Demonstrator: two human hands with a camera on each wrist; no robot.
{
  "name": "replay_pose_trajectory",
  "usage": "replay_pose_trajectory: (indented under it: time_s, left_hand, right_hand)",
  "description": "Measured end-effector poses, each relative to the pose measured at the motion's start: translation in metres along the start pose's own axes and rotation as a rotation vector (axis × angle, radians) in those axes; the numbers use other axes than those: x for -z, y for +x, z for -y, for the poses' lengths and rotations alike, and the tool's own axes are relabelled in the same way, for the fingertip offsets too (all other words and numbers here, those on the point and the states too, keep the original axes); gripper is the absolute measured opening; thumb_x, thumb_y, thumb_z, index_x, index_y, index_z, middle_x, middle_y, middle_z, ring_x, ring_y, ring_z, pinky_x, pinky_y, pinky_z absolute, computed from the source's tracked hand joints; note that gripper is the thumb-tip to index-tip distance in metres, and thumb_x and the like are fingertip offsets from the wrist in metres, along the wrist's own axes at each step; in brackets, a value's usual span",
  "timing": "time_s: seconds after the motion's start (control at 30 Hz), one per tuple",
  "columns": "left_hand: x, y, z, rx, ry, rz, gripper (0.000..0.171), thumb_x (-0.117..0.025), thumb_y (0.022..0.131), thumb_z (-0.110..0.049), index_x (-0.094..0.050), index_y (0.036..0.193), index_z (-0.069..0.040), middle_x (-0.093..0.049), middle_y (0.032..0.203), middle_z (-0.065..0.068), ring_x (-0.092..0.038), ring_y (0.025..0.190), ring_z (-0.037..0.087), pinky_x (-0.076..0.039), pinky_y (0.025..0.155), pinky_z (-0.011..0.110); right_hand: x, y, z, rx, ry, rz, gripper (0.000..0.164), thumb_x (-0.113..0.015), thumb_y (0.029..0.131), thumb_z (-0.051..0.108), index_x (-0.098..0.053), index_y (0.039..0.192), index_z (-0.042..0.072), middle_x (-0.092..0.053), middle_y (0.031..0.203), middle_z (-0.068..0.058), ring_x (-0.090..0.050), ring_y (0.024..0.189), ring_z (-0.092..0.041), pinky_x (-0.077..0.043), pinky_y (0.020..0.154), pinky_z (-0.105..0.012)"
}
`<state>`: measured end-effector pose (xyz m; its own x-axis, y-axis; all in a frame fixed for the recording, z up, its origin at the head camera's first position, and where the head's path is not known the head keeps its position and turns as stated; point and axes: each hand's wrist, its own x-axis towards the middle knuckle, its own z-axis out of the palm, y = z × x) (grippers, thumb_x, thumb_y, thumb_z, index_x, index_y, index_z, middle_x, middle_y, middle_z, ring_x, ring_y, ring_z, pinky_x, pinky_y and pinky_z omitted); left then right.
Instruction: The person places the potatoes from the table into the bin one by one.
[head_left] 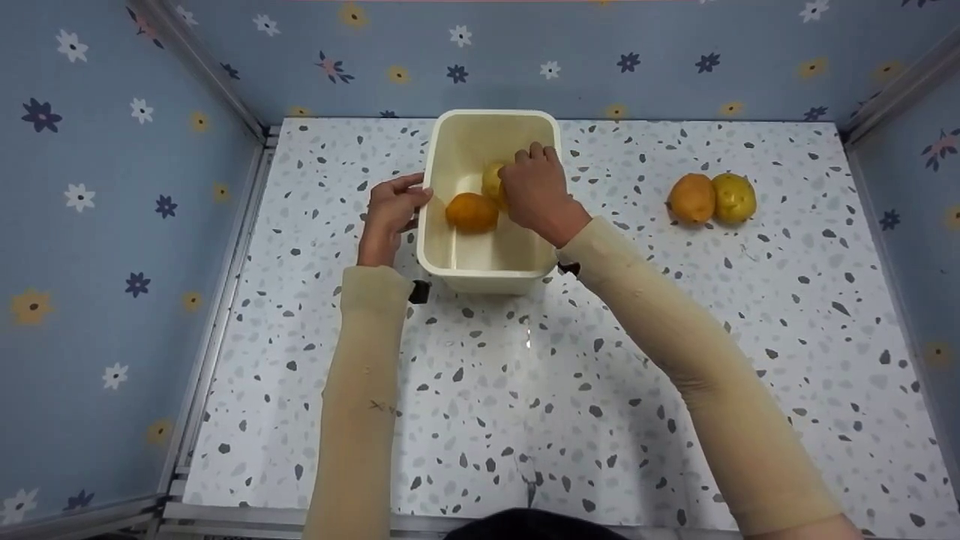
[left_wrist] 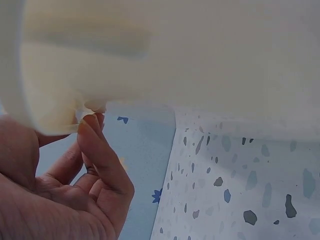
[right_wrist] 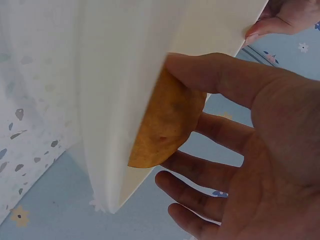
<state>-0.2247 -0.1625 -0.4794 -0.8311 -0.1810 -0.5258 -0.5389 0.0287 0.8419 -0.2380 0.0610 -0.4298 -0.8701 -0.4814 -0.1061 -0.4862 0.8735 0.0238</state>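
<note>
A cream plastic bin [head_left: 487, 283] stands upright on the table. My left hand [head_left: 390, 214] holds its left rim, fingertips and thumb at the edge, also seen as the left hand [left_wrist: 75, 185] in the left wrist view. Over the bin's right side reaches my right hand [head_left: 536, 191]. In the right wrist view that right hand [right_wrist: 235, 135] grips an orange-coloured fruit [right_wrist: 167, 122], partly hidden by the bin wall. Inside the bin lie another orange-coloured fruit [head_left: 471, 213] and a yellow fruit [head_left: 492, 180], the latter partly covered by the right hand.
To the right on the speckled table [head_left: 480, 390], an orange-coloured fruit [head_left: 691, 199] and a yellow-green fruit [head_left: 734, 199] lie side by side. Blue flowered panels [head_left: 510, 60] border the table at the back and both sides.
</note>
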Motion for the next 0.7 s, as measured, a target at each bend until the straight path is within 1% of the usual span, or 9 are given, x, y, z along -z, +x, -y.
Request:
replay_pose_trajectory:
  time_s: [0.1,0.2,0.3,0.43,0.5,0.63,0.7]
  left_hand:
    - [0.0,0.0,0.0,-0.006,-0.003,-0.001,0.043,-0.07,0.104,-0.016,-0.065,0.147,-0.017,-0.067,0.129,0.005,-0.068,0.105,0.017,-0.06,0.088,0.03]
    - [-0.001,-0.001,0.001,-0.017,-0.01,0.0,0.044,-0.07,0.103,-0.015,-0.065,0.147,-0.016,-0.068,0.127,0.005,-0.068,0.103,0.017,-0.06,0.085,0.029]
    - [-0.001,-0.001,0.002,-0.037,-0.02,0.003,0.044,-0.07,0.103,-0.015,-0.065,0.147,-0.014,-0.068,0.122,0.005,-0.069,0.101,0.017,-0.059,0.08,0.027]
    - [-0.001,-0.002,0.003,-0.052,-0.033,0.008,0.043,-0.07,0.102,-0.014,-0.066,0.145,-0.013,-0.069,0.117,0.005,-0.069,0.103,0.02,-0.059,0.076,0.026]
    - [-0.001,-0.003,0.002,-0.048,-0.032,0.009,0.044,-0.07,0.102,-0.014,-0.065,0.146,-0.013,-0.069,0.12,0.006,-0.069,0.105,0.021,-0.059,0.078,0.027]
    - [-0.001,-0.004,0.001,-0.033,-0.022,0.0,0.044,-0.07,0.103,-0.015,-0.064,0.147,-0.014,-0.068,0.125,0.007,-0.069,0.107,0.021,-0.059,0.091,0.034]
    - [-0.001,-0.004,0.001,-0.031,-0.02,-0.004,0.045,-0.07,0.103,-0.015,-0.064,0.147,-0.014,-0.068,0.124,0.007,-0.069,0.107,0.02,-0.058,0.096,0.038]
  right_hand:
    - [0.003,0.004,0.003,-0.006,-0.043,0.039,0.026,-0.063,0.099,0.013,-0.076,0.119,0.001,-0.069,0.118,-0.025,-0.057,0.117,-0.043,-0.044,0.106,-0.054]
    - [0.006,0.007,0.006,-0.007,-0.087,0.068,0.028,-0.061,0.099,0.014,-0.075,0.118,-0.001,-0.07,0.117,-0.024,-0.059,0.117,-0.042,-0.045,0.106,-0.053]
    - [0.008,0.009,0.01,-0.011,-0.093,0.105,0.03,-0.059,0.097,0.014,-0.074,0.117,-0.003,-0.071,0.115,-0.024,-0.059,0.116,-0.041,-0.045,0.105,-0.052]
    - [0.011,0.01,0.014,-0.007,-0.085,0.177,0.03,-0.061,0.092,0.013,-0.072,0.116,-0.002,-0.071,0.113,-0.022,-0.059,0.115,-0.04,-0.044,0.102,-0.05]
    - [0.012,0.01,0.017,-0.001,-0.086,0.21,0.031,-0.062,0.091,0.013,-0.071,0.118,-0.001,-0.071,0.114,-0.021,-0.06,0.114,-0.04,-0.044,0.101,-0.05]
    - [0.01,0.011,0.018,-0.002,-0.072,0.247,0.034,-0.063,0.092,0.013,-0.07,0.121,-0.001,-0.071,0.116,-0.02,-0.06,0.114,-0.04,-0.045,0.102,-0.05]
    - [0.009,0.013,0.017,-0.004,-0.061,0.253,0.034,-0.063,0.091,0.012,-0.07,0.121,-0.002,-0.071,0.118,-0.021,-0.06,0.114,-0.04,-0.045,0.102,-0.051]
